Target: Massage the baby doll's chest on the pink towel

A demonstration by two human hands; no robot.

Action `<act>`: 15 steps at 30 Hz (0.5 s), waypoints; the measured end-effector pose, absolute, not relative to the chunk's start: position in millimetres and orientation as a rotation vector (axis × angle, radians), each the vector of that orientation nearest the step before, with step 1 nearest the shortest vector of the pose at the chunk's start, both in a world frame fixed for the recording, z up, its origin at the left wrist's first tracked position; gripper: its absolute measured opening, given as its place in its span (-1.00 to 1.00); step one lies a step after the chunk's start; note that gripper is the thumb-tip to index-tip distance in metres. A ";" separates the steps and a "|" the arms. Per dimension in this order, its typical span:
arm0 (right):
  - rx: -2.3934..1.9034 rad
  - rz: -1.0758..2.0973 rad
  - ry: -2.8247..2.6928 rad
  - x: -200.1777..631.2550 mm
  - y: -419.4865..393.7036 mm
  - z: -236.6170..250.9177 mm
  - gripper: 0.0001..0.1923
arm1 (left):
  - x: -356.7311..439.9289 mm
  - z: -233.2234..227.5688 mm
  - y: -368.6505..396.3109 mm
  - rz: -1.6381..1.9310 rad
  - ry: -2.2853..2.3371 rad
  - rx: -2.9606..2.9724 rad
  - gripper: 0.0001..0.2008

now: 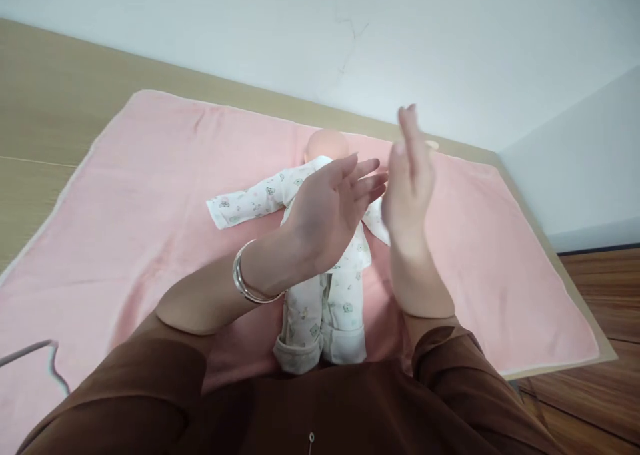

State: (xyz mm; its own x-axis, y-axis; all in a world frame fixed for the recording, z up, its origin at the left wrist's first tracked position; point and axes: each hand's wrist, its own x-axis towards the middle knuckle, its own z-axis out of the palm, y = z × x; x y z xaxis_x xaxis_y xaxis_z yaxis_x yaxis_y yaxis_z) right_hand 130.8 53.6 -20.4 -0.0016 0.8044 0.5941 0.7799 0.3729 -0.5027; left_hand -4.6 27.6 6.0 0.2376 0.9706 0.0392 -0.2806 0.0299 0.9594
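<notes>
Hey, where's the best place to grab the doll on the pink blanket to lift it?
Probably the doll lifts best at the torso, from above: it lies flat on the blanket, one sleeve stretched sideways. Both the left hand and right hand hover open over it.

Left hand [333, 208] and right hand [410, 178] raised, fingers spread, empty.

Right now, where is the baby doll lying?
In the head view the baby doll lies face up mid-frame on the pink blanket, head toward the wall, under the raised left hand and right hand.
</notes>
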 end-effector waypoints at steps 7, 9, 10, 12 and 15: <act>-1.091 -0.026 -2.192 63.6 -27.3 -38.5 -0.22 | -22.0 29.0 33.6 1.049 0.746 0.884 -0.24; -1.142 -0.017 -2.217 74.9 -19.4 -30.1 -0.24 | -17.9 19.8 27.6 1.099 0.699 0.948 -0.27; -1.163 -0.028 -2.185 83.3 -11.7 -23.8 -0.27 | -14.1 14.9 21.5 1.124 0.663 0.991 -0.32; -1.144 -0.074 -2.056 101.8 4.9 -10.1 -0.29 | -6.0 8.3 5.0 1.118 0.561 1.094 -0.44; -1.182 -0.104 -1.829 123.2 14.2 5.7 -0.22 | -4.0 10.8 -19.4 0.906 0.363 1.189 -0.52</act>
